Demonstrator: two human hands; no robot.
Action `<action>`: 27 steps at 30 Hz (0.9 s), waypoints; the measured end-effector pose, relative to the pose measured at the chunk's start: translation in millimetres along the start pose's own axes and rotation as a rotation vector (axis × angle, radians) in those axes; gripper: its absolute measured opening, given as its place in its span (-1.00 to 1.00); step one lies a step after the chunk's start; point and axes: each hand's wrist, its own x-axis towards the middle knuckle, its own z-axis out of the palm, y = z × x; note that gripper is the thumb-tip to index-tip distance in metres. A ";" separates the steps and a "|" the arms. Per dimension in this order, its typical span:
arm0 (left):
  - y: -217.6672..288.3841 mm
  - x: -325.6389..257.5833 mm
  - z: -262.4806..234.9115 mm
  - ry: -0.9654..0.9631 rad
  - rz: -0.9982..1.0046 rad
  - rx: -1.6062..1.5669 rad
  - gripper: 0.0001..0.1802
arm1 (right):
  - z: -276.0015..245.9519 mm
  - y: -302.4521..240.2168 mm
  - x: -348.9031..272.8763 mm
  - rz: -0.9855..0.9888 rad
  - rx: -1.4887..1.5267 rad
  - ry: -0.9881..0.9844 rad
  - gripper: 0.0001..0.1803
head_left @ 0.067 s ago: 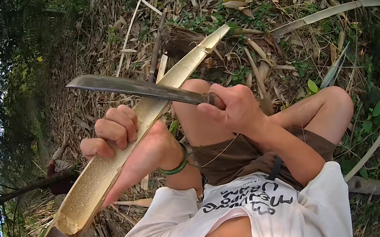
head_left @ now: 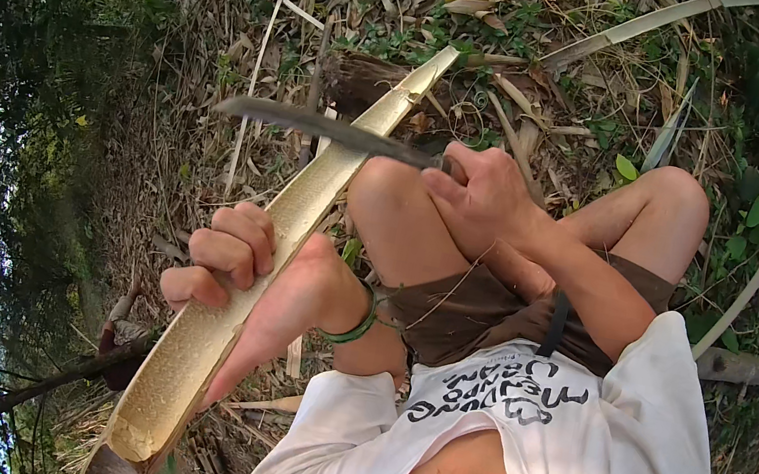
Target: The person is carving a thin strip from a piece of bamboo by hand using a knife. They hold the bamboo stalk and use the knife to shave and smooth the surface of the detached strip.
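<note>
A long split bamboo piece point(head_left: 202, 348), pale and hollowed like a trough inside, slants from the lower left up to the far middle. My left hand point(head_left: 297, 299) wraps around it near its middle, fingers over one edge and palm against the other. In my closed right hand point(head_left: 485, 187) is the handle of a machete point(head_left: 318, 126), partly hidden by the fingers. Its dark, slightly blurred blade points left and crosses over the bamboo beyond my left hand. Whether blade and bamboo touch, I cannot tell.
The bamboo's far end lies by a dark log point(head_left: 361, 82) on leaf-littered ground. My bent legs point(head_left: 403, 216) are close to the right of the bamboo. A pale curved strip point(head_left: 640, 24) lies far right; a thin branch point(head_left: 48, 390) reaches in at lower left.
The machete has moved away along the bamboo toward its far end, its blade tip swinging up and to the right. My left hand and the bamboo have barely moved.
</note>
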 end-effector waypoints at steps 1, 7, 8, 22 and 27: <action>-4.3 0.2 5.3 0.005 -0.001 0.026 -0.07 | -3.6 54.3 10.0 0.127 -0.051 0.008 -0.32; -21.4 20.7 7.4 0.068 0.013 0.105 -0.07 | 5.6 -36.8 21.7 0.184 0.006 -0.042 -0.29; -18.6 18.0 5.0 0.015 0.001 0.037 -0.06 | 6.0 -46.7 19.1 0.121 0.009 -0.052 -0.27; -21.9 7.3 1.5 -0.032 -0.038 0.015 -0.06 | 2.2 86.7 35.0 0.250 -0.126 -0.005 -0.30; -36.4 24.8 -11.4 0.033 -0.024 0.083 -0.05 | 17.7 -3.4 37.9 0.231 -0.082 0.037 -0.32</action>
